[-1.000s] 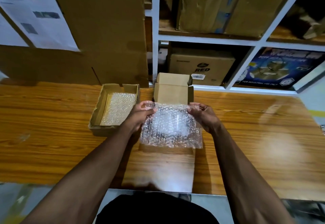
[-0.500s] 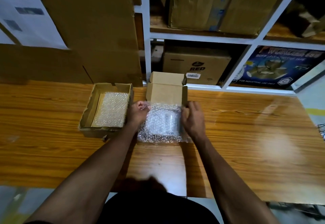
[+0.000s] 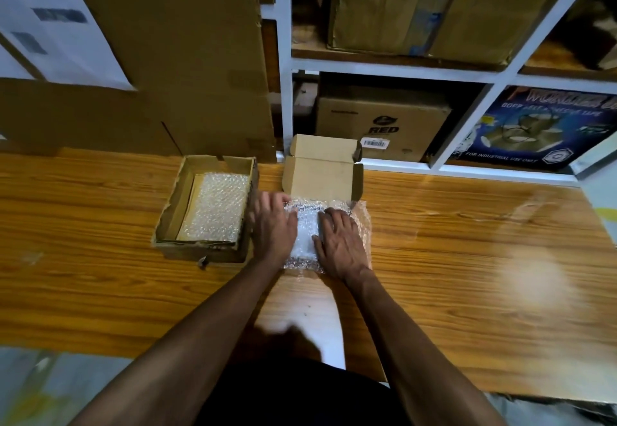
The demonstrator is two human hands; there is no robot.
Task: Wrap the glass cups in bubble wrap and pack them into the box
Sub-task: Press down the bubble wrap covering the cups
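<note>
1. Both hands flat, fingers fairly straight, pressing down on the bubble wrap: left hand on its left part, right hand on its right part.
2. Gripping nothing, either one; palms down, neither visibly curled round anything.
3. Bubble wrap spread on the wooden surface, just in front of the open small box, touching or almost touching its near edge.
4. Long axis of the wrap: running from the person toward the small box; loose edge sticking out to the right of the right hand.
5. No glass cup plainly visible under the wrap; too blurred to tell.
6. Left of the small box, just beside the left hand: shallow cardboard tray holding more bubble wrap sheets.
7. Likely next: cup to be brought to the flattened sheet, then forward into the small box; both hands about equally near it.
</note>
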